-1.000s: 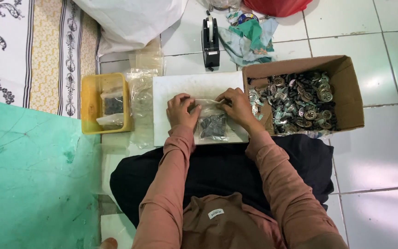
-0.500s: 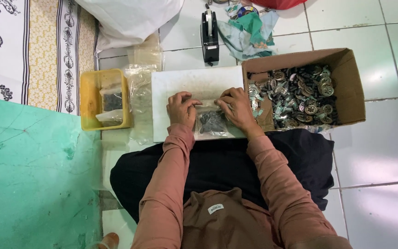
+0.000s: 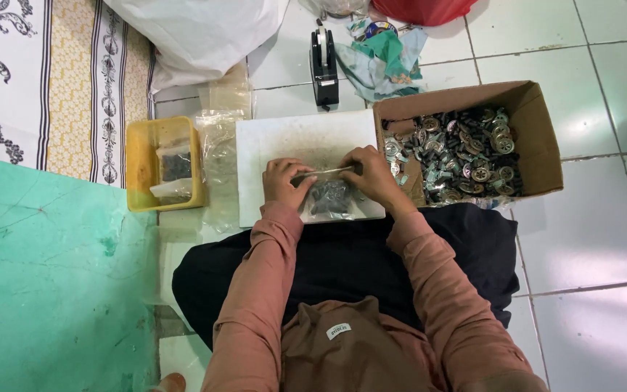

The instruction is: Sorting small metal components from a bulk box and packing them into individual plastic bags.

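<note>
White floor tiles (image 3: 604,239) form the work area, bordered by a green mat (image 3: 45,290) and a patterned cloth (image 3: 30,80). A cardboard box (image 3: 538,145) of small metal and black parts sits just right of a white board (image 3: 284,141). A yellow tray (image 3: 143,163) lies left of the board, with clear plastic bags (image 3: 219,156) between them. A black tape dispenser (image 3: 323,69) stands beyond the board. On the board's near edge rests a small clear bag of dark parts (image 3: 330,199). The left hand (image 3: 284,181) and right hand (image 3: 371,174) are both closed, pinching the bag's top edge from either side.
</note>
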